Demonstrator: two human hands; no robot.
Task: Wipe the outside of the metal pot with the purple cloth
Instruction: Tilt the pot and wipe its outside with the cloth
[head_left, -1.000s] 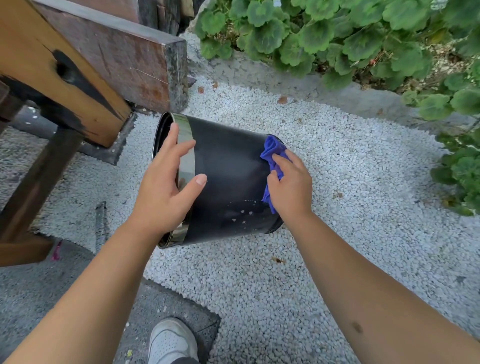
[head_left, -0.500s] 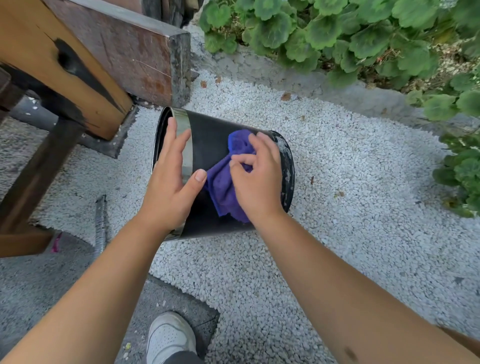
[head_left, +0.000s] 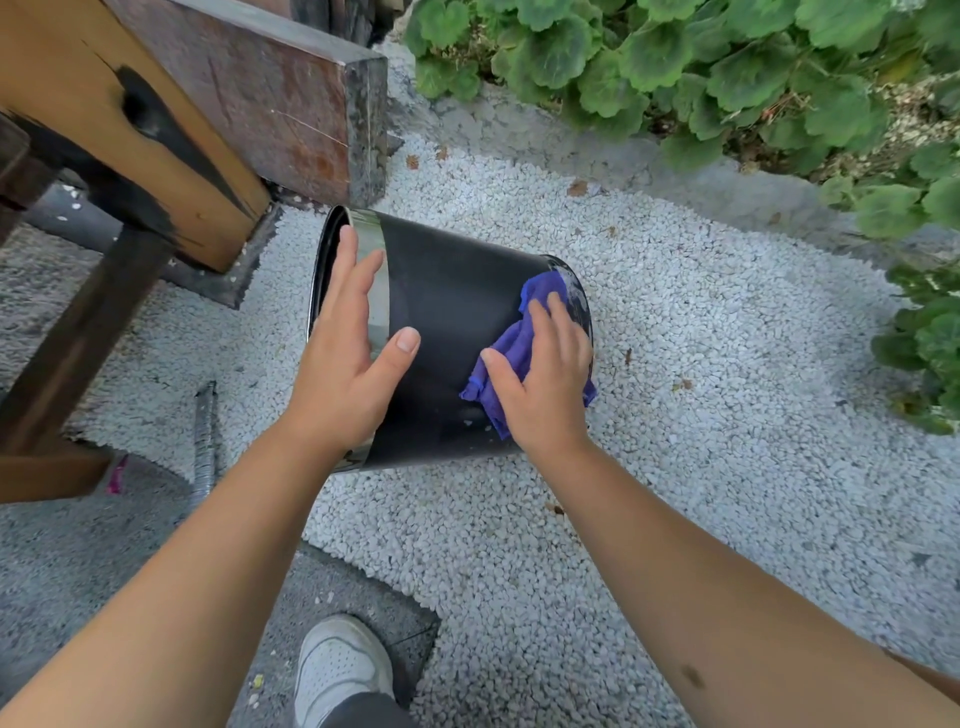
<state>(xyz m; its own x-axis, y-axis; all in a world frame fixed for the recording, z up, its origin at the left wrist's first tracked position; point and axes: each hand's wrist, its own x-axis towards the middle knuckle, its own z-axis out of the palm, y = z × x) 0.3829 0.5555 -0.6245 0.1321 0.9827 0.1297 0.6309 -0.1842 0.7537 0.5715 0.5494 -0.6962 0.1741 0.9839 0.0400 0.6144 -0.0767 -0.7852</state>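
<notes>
A black metal pot (head_left: 452, 306) with a shiny silver rim band lies on its side on white gravel, its mouth facing left. My left hand (head_left: 348, 358) rests flat over the rim end, fingers spread, steadying the pot. My right hand (head_left: 545, 379) presses the crumpled purple cloth (head_left: 514, 343) against the pot's outer wall near its bottom edge on the right. Part of the cloth is hidden under my palm. Pale specks show on the pot's lower side.
A heavy wooden bench (head_left: 156, 130) with a dark post stands close at the left. A thin metal bar (head_left: 205, 441) lies on the ground by it. Green leafy plants (head_left: 701, 67) border the gravel at the top and right. My white shoe (head_left: 337, 670) is below.
My right hand has slid the cloth from the middle of the pot's side back to the right, toward the bottom end. The left hand stays on the rim.
</notes>
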